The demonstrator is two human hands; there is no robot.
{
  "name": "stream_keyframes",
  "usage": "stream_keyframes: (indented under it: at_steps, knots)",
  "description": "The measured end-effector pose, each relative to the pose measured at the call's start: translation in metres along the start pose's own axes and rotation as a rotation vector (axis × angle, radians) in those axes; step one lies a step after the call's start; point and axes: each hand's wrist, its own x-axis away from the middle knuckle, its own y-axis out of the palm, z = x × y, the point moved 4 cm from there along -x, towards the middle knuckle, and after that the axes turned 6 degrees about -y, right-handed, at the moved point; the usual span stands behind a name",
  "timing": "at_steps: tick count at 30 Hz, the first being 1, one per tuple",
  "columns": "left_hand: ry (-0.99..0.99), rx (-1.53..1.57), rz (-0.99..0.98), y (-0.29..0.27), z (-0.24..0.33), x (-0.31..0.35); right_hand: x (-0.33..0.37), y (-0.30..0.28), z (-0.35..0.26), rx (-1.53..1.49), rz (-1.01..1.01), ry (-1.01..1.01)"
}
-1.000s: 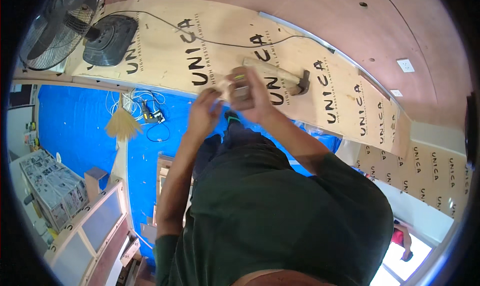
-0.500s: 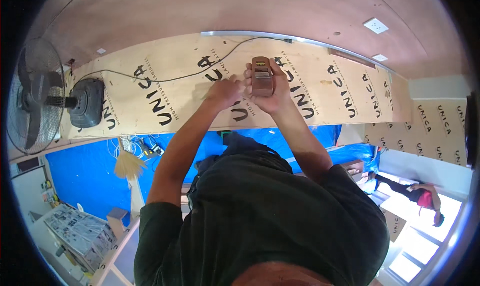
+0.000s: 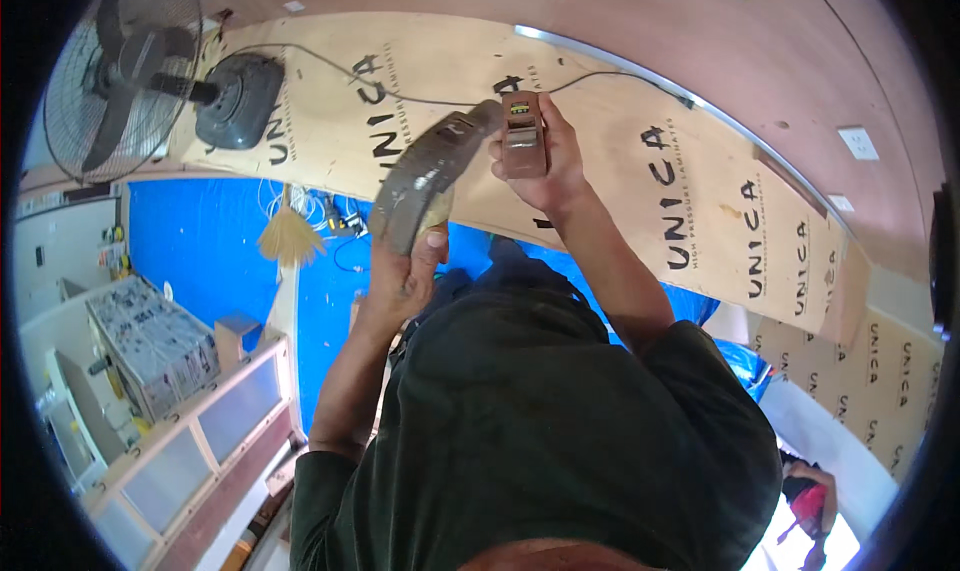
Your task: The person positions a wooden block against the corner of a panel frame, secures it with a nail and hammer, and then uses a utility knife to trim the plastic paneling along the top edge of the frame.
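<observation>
My right hand [image 3: 562, 161] is closed around a small brown hand plane [image 3: 524, 156], held up with its blade slot and a small yellow label showing. In my left hand [image 3: 405, 273], closed fingers grip a long grey-brown tool [image 3: 415, 176]. It looks curved, has a slot near its far end and pale worn patches; I cannot make out its kind. The tool's far end reaches up beside the left edge of the plane; whether they touch I cannot tell. Both hands are over the near part of a worktop [image 3: 625, 186] covered with printed tan sheeting.
A black fan [image 3: 125, 71] on a dark base stands at the worktop's left end. A cable [image 3: 420, 99] and a metal strip [image 3: 610, 63] lie along the back. Blue sheeting [image 3: 200, 241], a broom [image 3: 290, 236] and cords are below. Another person [image 3: 808, 496] is at lower right.
My left hand has dropped toward my body and now shows the long grey-brown tool in it. The plane stays in my right hand. The whole view has turned and shifted.
</observation>
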Motion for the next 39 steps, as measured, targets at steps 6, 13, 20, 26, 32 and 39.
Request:
stream_keyframes:
  at_steps: [6, 13, 20, 26, 32, 39]
  knots:
    - [-0.094, -0.067, 0.079, 0.004, -0.023, 0.009, -0.01, 0.019, 0.012, 0.052, 0.192, -0.012]
    - [-0.187, -0.148, 0.032, 0.015, -0.039, 0.008, -0.021, 0.002, 0.011, 0.065, 0.001, -0.059]
    - [-0.067, -0.081, 0.108, 0.015, -0.003, 0.013, -0.024, 0.004, 0.01, -0.033, 0.05, -0.087]
    - [-0.362, -0.158, 0.077, 0.018, -0.016, 0.001, -0.025, -0.003, 0.011, 0.04, 0.087, -0.115]
    - [-0.081, 0.014, 0.152, 0.012, 0.01, 0.004, -0.026, -0.001, 0.014, -0.002, 0.059, -0.033]
    - [-0.306, -0.164, 0.073, 0.014, -0.024, -0.006, -0.039, -0.009, 0.021, 0.019, 0.15, -0.027]
